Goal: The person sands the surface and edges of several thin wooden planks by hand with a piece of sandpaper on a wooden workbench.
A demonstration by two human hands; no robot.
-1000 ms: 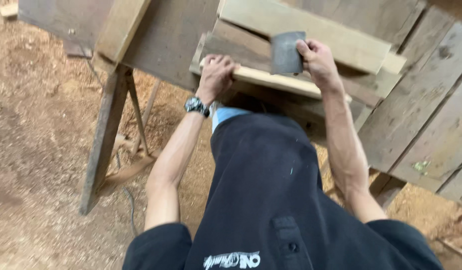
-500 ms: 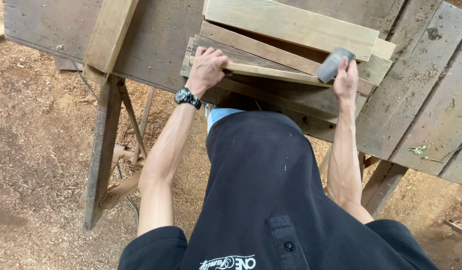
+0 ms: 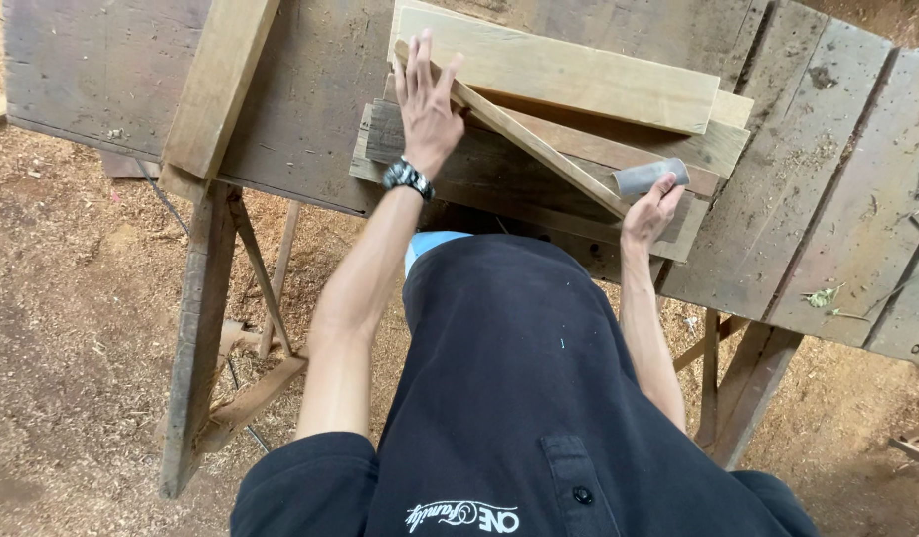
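Left hand: the left hand [image 3: 427, 111] lies flat with fingers spread, pressing on the upper end of a thin pale wooden strip [image 3: 527, 139]; it grips nothing.
Right hand: the right hand [image 3: 650, 211] is closed on a small grey sanding block [image 3: 649, 176], held at the strip's lower end.
Strip: it runs diagonally across a stack of weathered grey-brown planks [image 3: 499, 179], with a broad pale plank [image 3: 569, 70] just beyond it.
Bench: a rough, dark wooden bench [image 3: 827, 179] on slanted legs carries the stack; a separate light timber beam [image 3: 216, 85] lies across its left part.
Wrist: a dark wristwatch [image 3: 408, 177] sits on the left arm.
Floor: sawdust-covered earth [image 3: 72, 298] lies below.
Risk: the strip rests loose, so I judge it could pivot or slide under a push from the block, since only a flat palm steadies it; the open fingers near its edge could pick up splinters.
Containers: none show in view.
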